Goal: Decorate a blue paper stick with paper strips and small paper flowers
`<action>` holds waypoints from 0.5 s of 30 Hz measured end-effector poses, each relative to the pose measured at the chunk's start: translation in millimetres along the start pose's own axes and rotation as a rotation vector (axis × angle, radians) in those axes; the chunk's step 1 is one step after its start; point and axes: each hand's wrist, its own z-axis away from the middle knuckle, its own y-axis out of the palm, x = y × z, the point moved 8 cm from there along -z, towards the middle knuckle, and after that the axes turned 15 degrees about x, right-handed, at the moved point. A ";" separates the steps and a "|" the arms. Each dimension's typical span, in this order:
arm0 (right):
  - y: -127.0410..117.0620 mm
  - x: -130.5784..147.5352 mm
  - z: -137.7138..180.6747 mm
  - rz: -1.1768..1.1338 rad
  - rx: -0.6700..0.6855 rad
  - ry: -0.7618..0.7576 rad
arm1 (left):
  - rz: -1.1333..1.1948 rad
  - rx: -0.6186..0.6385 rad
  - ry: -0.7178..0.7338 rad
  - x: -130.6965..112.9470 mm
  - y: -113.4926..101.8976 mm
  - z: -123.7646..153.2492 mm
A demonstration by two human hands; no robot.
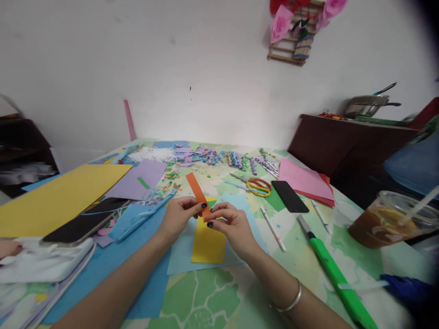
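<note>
An orange paper strip [195,186] is held up at a slant in front of me, its upper end leaning left. My left hand [178,217] pinches its lower part between thumb and fingers. The fingertips of my right hand [236,226] close on the strip's bottom end. Directly beneath lie a yellow paper rectangle [208,244] and a light blue sheet [180,258]. A small green paper piece [211,204] shows behind the fingers, partly covered by them.
Scissors [259,186], a black phone [290,196], a white pen [273,229] and a green box cutter [331,262] lie to the right, near an iced drink [387,221]. Leftward are a large yellow sheet [68,196] and another phone [85,221]. Curled paper pieces [235,159] line the back.
</note>
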 end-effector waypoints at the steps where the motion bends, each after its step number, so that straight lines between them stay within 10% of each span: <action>1: -0.5 -0.3 0.0 0.016 -0.005 0.003 | 0.005 -0.009 -0.004 1.7 -2.1 -0.7; 15: -16.7 10.4 -0.6 0.037 -0.137 -0.045 | 0.073 0.100 -0.027 16.6 15.1 1.4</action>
